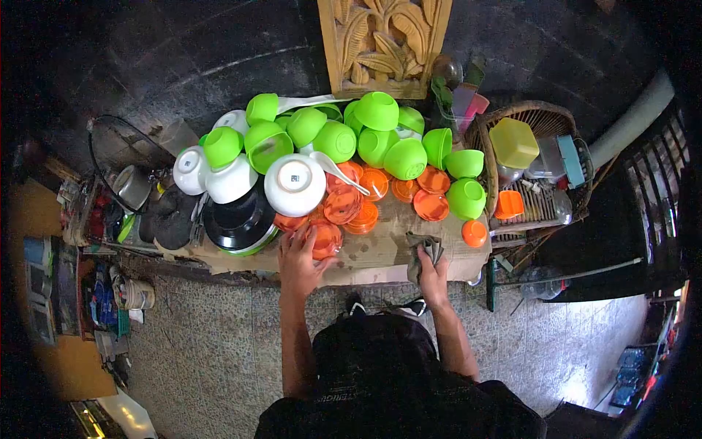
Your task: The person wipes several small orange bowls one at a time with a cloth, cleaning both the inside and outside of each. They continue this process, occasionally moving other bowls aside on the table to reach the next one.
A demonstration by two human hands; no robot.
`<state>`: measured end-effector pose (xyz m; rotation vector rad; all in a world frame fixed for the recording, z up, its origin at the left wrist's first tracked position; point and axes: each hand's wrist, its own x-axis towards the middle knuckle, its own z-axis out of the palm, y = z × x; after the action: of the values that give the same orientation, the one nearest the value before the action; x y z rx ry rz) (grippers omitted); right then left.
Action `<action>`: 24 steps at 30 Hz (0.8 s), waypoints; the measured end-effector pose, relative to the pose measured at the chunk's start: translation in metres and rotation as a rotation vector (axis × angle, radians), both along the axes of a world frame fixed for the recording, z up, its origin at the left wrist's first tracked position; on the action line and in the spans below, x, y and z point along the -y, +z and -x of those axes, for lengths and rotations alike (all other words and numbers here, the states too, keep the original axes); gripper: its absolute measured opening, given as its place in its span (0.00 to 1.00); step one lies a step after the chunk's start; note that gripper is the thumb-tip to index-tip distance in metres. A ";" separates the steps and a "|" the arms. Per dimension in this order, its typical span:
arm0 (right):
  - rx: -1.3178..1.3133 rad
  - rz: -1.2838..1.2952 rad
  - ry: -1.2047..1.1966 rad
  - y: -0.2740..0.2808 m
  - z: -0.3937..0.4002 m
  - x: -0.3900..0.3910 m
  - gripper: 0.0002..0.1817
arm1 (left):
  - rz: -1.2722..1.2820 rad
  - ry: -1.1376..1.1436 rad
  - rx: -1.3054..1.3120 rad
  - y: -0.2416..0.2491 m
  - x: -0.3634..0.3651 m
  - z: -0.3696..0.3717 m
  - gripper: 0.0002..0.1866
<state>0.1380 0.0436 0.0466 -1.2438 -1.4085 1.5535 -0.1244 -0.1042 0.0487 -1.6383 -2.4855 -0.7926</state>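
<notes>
My left hand (298,257) is at the front edge of the cardboard, its fingers and thumb on either side of an orange saucer (326,238). More orange saucers (342,205) lie in a loose cluster just beyond it. In my right hand (434,276) is a bunched grey-green cloth (423,252), held over the front of the cardboard. Upside-down white bowls (295,184) and a black pan-like vessel (240,219) stand behind and left of my left hand. Bright green bowls (336,141) are heaped along the back, and a small orange cup (474,233) sits to the right.
Wet-spotted cardboard (380,256) covers the table. On the right stands a wicker basket (488,157) holding a yellow container (514,143) and other plastic boxes. A carved wooden panel (385,44) leans at the back. White spoons (338,173) lie among the bowls.
</notes>
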 end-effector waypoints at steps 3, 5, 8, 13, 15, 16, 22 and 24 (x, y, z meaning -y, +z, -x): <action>-0.001 0.019 0.002 -0.004 0.000 0.001 0.16 | -0.154 0.047 -0.018 -0.017 0.000 0.004 0.32; -0.022 0.011 -0.010 -0.008 -0.002 0.003 0.16 | -0.197 0.068 -0.017 -0.019 -0.001 0.005 0.29; -0.029 0.050 0.004 -0.011 -0.004 0.004 0.16 | -0.247 0.123 -0.022 -0.016 -0.004 -0.001 0.25; -0.037 0.098 -0.022 -0.007 -0.005 0.006 0.16 | -0.236 0.187 -0.083 -0.004 -0.014 -0.025 0.24; -0.046 0.072 -0.018 -0.011 -0.005 0.007 0.16 | -0.211 0.191 -0.109 0.004 -0.025 -0.037 0.26; -0.054 0.046 -0.015 -0.012 -0.005 0.006 0.17 | -0.214 0.192 -0.111 0.004 -0.034 -0.040 0.26; -0.033 -0.001 -0.072 -0.001 0.000 0.013 0.13 | -0.201 0.094 -0.180 0.003 -0.068 -0.039 0.19; -0.061 0.004 -0.078 -0.003 -0.003 0.012 0.13 | -0.247 0.088 -0.160 0.001 -0.071 -0.037 0.17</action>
<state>0.1409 0.0320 0.0438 -1.2289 -1.3029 1.5293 -0.0872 -0.0332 0.0500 -1.4392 -2.2320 -0.8796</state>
